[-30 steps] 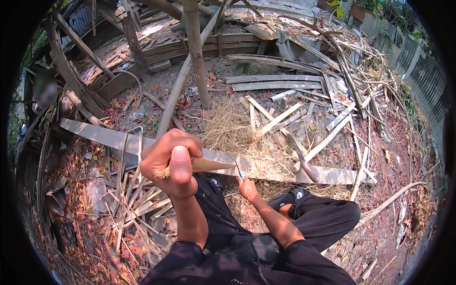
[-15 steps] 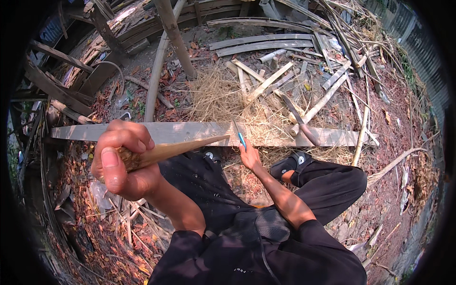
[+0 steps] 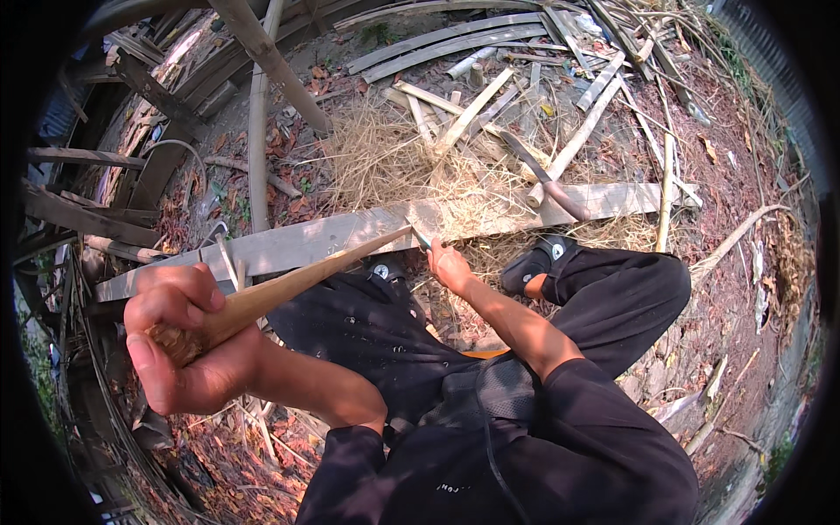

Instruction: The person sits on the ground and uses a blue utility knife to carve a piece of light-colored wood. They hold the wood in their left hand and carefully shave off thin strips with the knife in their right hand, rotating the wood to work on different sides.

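Observation:
My left hand is closed round the thick, rough-cut end of a long pale wooden stick. The stick tapers to a thin tip that slants away to the right. My right hand grips a small knife with a blue handle, largely covered by the fingers. Its blade sits at the stick's thin tip; whether it touches is too small to tell. Beneath the tip lies a long grey plank. A large curved blade with a brown handle rests across the plank to the right.
Straw-like shavings heap up beyond the plank, beside loose bamboo and wood strips. Wooden posts stand at the far left. My black-trousered legs are bent on the near side, feet by the plank. Dry leaves litter the ground.
My left hand has moved left and nearer, so more of the stick's length shows. The knife has turned, its blade now at the stick's tip. The whole view has tilted and shifted.

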Demonstrator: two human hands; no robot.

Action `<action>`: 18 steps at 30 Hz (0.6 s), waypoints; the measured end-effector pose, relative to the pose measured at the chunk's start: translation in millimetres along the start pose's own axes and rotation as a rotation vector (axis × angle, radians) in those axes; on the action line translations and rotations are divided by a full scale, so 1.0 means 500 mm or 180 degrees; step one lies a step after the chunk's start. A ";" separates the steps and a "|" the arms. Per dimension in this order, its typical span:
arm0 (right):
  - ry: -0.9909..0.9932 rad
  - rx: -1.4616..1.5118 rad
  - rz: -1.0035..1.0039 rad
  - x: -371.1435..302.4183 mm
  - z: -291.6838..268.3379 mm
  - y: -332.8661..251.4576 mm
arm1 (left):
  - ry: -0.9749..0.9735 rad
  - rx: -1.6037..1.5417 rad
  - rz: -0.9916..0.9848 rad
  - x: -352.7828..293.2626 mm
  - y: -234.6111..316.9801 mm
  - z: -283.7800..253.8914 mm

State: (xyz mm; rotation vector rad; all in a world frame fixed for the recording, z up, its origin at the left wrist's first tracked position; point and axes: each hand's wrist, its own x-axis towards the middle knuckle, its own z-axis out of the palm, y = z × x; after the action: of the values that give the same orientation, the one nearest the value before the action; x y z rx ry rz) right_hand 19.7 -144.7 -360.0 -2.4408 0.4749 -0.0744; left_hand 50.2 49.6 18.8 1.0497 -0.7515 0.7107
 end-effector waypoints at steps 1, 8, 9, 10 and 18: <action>-0.0021 -0.0107 0.0032 -0.001 0.010 0.020 | -0.0152 -0.0109 0.0016 -0.005 0.000 0.003; 0.0269 0.0794 0.0282 -0.010 0.018 0.008 | 0.0236 0.0036 -0.0086 -0.005 -0.014 0.006; 0.0239 0.0984 0.0278 -0.015 0.000 -0.014 | 0.0296 0.0051 -0.0089 -0.001 -0.013 -0.004; 0.0136 0.1038 0.0303 -0.013 -0.022 -0.069 | 0.0369 0.0146 -0.0052 0.008 0.006 -0.020; 0.0526 0.0036 -0.0082 0.005 0.017 -0.025 | 0.0417 0.0259 -0.0042 0.013 -0.012 -0.035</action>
State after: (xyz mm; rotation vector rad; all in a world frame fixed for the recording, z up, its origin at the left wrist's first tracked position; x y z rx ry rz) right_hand 27.5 -131.5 -359.2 -2.4409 0.5139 -0.2907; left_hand 62.1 64.7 16.1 1.0700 -0.6064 0.7962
